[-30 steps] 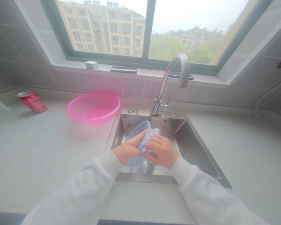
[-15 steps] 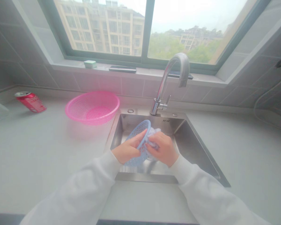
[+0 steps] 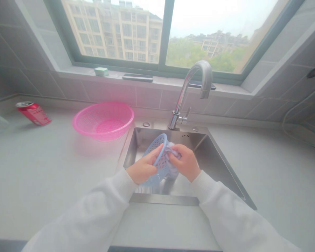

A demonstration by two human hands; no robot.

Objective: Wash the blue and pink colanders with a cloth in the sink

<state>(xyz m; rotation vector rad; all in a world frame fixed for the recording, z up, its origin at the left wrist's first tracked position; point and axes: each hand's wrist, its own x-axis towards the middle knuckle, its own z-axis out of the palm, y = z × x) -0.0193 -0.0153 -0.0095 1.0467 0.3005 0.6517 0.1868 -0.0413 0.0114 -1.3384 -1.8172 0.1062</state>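
Head view. Your left hand (image 3: 144,168) clamps the blue basket (image 3: 162,163), tilted over the sink (image 3: 217,164), thumb along the rim; its other fingers are mostly hidden. Your right hand (image 3: 185,161) is closed on a bunched cloth (image 3: 172,168), set against the basket's side. The faucet (image 3: 206,84) stands at the back edge of the sink; the pink basket (image 3: 105,134) sits just left of the sink, the red can (image 3: 34,113) farther left. The step in hand appears to be wiping. The next move likely calls for a firm left hold while you work the cloth across the lattice.
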